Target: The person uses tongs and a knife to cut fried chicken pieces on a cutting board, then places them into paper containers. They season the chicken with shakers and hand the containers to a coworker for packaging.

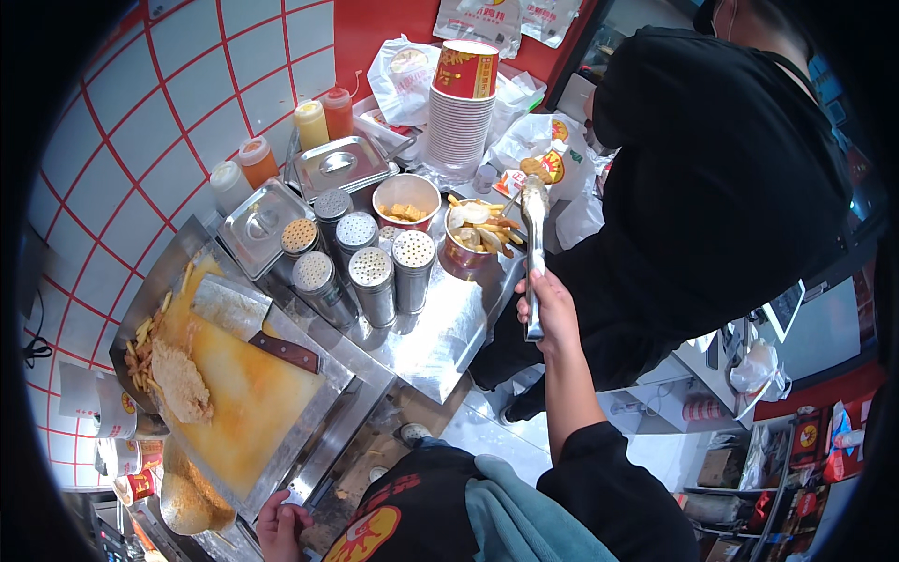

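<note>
My right hand (555,309) grips metal tongs (535,232), which point away from me. At their far end is a small brown fried piece (536,168), in front of a white printed bag. Left of the tongs stands a red paper cup (469,256) heaped with French fries (491,228) and pale sauce-like pieces. Beside it a second paper tub (407,200) holds golden fried chunks. My left hand (282,523) hangs low at the near edge of the cutting station, fingers loosely curled, with nothing visible in it. The picture's bottom edge cuts off part of it.
A yellowed cutting board (246,379) carries a breaded cutlet (180,383), fries and a cleaver (239,309). Several metal shakers (371,281) stand beside lidded steel pans (340,163). Stacked paper tubs (460,119) rise behind. A person in black (702,175) stands close on the right.
</note>
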`<state>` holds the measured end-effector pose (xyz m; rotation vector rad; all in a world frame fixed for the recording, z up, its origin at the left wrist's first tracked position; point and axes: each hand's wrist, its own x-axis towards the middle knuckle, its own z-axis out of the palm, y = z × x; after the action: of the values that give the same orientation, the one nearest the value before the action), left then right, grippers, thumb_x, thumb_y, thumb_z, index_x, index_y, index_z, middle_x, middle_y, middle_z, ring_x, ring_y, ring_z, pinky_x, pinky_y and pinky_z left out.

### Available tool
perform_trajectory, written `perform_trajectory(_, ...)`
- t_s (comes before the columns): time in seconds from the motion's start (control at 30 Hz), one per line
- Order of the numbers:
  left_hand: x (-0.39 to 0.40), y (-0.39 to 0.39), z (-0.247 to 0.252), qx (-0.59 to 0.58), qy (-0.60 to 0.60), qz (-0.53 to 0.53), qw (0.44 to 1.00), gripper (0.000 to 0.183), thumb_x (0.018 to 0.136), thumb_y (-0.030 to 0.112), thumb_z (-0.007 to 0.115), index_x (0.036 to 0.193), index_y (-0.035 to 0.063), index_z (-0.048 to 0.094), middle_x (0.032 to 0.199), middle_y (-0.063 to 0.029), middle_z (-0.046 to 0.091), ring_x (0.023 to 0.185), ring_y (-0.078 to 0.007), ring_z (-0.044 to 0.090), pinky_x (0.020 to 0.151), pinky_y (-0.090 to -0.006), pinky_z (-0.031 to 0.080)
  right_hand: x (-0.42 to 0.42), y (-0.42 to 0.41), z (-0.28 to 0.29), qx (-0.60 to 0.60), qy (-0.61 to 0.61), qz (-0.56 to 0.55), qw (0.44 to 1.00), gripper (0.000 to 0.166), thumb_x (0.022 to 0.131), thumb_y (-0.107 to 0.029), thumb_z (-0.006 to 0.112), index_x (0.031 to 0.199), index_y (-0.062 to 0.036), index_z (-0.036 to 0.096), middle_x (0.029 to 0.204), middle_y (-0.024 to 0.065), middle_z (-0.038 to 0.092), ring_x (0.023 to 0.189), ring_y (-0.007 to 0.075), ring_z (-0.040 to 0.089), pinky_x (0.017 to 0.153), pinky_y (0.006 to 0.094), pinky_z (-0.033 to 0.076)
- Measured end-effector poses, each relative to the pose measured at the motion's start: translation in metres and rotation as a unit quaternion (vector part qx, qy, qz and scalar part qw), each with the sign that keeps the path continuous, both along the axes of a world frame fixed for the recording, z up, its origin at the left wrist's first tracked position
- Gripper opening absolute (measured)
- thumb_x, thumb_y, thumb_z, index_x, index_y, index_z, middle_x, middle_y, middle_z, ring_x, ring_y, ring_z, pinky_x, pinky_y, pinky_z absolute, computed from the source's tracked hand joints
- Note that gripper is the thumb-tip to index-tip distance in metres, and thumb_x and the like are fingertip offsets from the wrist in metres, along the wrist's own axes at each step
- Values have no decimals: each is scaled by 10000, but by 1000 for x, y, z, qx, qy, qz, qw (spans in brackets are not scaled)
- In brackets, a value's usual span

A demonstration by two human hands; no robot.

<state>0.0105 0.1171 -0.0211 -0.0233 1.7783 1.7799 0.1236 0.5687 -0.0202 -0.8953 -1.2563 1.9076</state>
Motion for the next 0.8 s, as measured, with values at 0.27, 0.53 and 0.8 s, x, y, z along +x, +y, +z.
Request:
perform_trajectory(0.27, 0, 3, -6, 4, -15, 9, 1000, 230, 870, 121, 477, 1076, 18, 485, 735, -51, 552, 603, -112, 530, 581, -221, 454, -10, 4, -1, -9, 11, 32, 999, 177, 894, -236, 468, 914, -62, 490, 720, 19, 533, 481, 67, 468, 422, 196, 385)
perform_trajectory(0.53, 3, 8, 7, 20, -3, -1, 1000, 230, 870, 121, 483, 1074, 16, 493, 739, -51, 555, 616, -113, 534, 599, -219, 456, -18, -39, -7, -18, -7, 114, 993, 226, 886, -230, 480, 1011, -42, 487, 730, 28, 528, 484, 79, 466, 432, 197, 367)
perform_trajectory(0.8, 3, -2, 5, 33, 5, -22, 999, 233, 869, 114, 483, 1078, 11, 492, 754, -58, 563, 632, -119, 536, 599, -225, 452, -4, -44, 1, 1, -24, 106, 994, 232, 882, -241, 488, 1003, -43, 490, 728, 22, 525, 478, 78, 469, 429, 196, 370)
